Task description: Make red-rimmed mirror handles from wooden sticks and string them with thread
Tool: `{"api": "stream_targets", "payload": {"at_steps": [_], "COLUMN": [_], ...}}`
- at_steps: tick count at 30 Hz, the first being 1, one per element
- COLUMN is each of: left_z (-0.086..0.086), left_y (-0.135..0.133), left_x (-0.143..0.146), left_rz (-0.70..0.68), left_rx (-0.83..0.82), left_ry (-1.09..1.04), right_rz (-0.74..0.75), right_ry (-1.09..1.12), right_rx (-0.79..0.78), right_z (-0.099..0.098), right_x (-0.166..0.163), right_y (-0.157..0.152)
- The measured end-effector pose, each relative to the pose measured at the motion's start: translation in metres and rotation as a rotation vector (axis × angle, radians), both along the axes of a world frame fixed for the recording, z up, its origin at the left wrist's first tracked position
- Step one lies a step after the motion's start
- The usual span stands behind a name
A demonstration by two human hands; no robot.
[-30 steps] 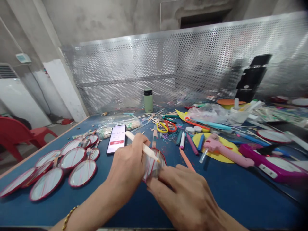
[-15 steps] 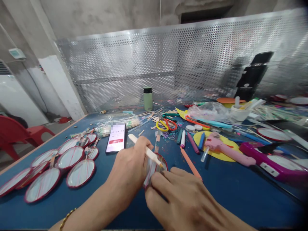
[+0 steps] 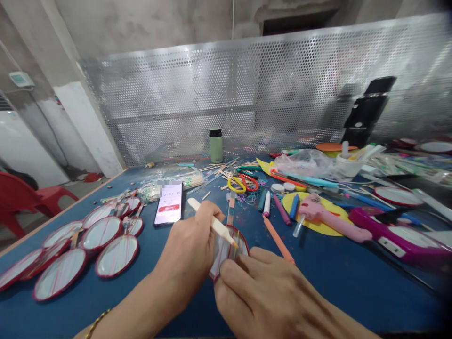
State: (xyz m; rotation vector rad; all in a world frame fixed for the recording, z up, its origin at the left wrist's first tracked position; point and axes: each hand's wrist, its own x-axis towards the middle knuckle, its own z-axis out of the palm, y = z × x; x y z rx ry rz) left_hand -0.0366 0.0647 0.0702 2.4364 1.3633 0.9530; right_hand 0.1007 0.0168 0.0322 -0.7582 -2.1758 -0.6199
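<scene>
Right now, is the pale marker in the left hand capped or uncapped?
Uncapped: the pale marker, held in the left hand, shows a bare yellow-orange tip with no cap over it.

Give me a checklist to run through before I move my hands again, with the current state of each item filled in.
1. Pale marker gripped in the left hand: ok.
2. Marker uncapped, tip bare: ok, the yellowish point shows.
3. Red-rimmed disc steadied by the right hand: ok, its fingers are at the near edge.
4. Tip actually touching the disc: cannot tell, it points at the surface but contact is unclear.
5. Orange marker well away from the right hand: not ok, its near end lies close beside it.
6. Pink glue gun away from both hands: ok, it lies off to the right, partly over a yellow sheet.
</scene>
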Motion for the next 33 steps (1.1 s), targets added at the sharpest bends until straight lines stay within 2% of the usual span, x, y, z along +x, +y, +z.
{"api": "stream_targets", "payload": {"at_steps": [6, 8, 10, 13, 17, 21, 33], "left_z": [-0.001, -0.003, -0.004, -0.007, -0.01, -0.01, -0.01], "left_y": [0.001, 0.001, 0.0, -0.001, -0.003, -0.004, -0.005], "left_x": [0.0, -0.001, -0.002, -0.003, -0.005, -0.006, -0.006], "left_rz": [-0.007, -0.039, -0.081, -0.137, -0.166, -0.185, -0.212], "left_rx": [0.047, 0.083, 0.119, 0.174, 0.194, 0.22, 0.288], "left_ry": [-0.053, -0.072, -0.08, -0.071, -0.031, -0.011, -0.038], "right_rz": [0.056, 0.071, 0.027, 0.022, 0.078, 0.095, 0.082], "right_ry": [0.037, 0.069, 0.135, 0.267, 0.254, 0.272, 0.218], "right_rx": [-0.038, -0.115, -0.286, -0.431, -0.537, -0.572, -0.616], "right_z": [0.015, 0.027, 0.041, 0.056, 0.053, 0.046, 0.045], "right_x": [0.011, 0.022, 0.036, 0.051, 0.055, 0.051, 0.053], "right_y": [-0.007, -0.009, -0.009, -0.002, 0.009, 0.01, 0.009]}}
